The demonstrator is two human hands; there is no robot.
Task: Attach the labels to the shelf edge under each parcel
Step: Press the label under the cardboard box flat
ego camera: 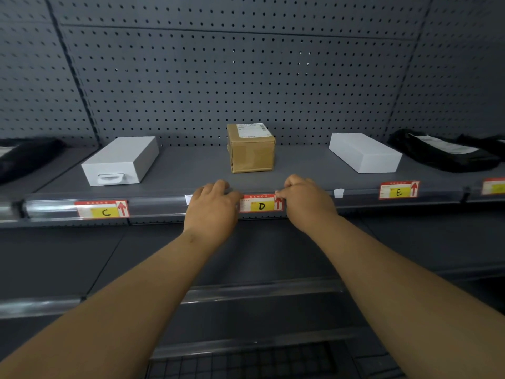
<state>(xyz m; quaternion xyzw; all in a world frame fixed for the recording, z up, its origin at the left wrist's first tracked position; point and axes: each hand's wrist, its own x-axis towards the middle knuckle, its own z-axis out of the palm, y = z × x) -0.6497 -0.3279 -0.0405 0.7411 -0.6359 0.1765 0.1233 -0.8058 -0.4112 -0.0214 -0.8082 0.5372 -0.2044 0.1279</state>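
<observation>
On the shelf edge (158, 205), directly below the brown parcel (250, 149), label D (261, 204) sits in the clear rail between the two hands. The right hand (306, 201) pinches the label's upper right corner. The left hand (211, 207) has its fingers bent over the top of the shelf edge at the label's left end; whether it also holds the label is hidden by the hand itself. The label looks nearly seated, though perhaps not yet pressed home.

To either side, label C (102, 210) is already in place under the left white box (120, 161), and label E (399, 190) under the right white box (364, 153). A further label (494, 186) shows at the far right below a black bag (442, 153). Another dark bag (24, 157) lies far left; no label is visible below it.
</observation>
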